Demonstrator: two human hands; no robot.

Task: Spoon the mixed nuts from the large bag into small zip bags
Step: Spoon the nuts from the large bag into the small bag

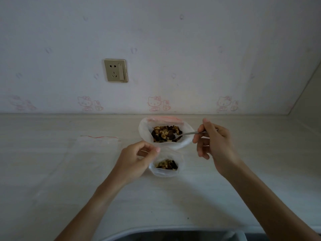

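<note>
The large clear bag [186, 142] stands open near the back of the counter, with mixed nuts [165, 133] showing inside. My right hand [215, 141] grips the handle of a metal spoon [188, 133], whose bowl rests in the nuts at the bag's right side. Just in front stands a small zip bag [165, 173] holding some nuts. My left hand [137, 160] pinches that small bag's rim at its upper left and keeps it open.
An empty zip bag [99, 145] with a red strip lies flat on the pale counter [52, 171] to the left. A wall socket [116, 70] sits on the wall behind. A sink edge [173, 235] runs along the bottom.
</note>
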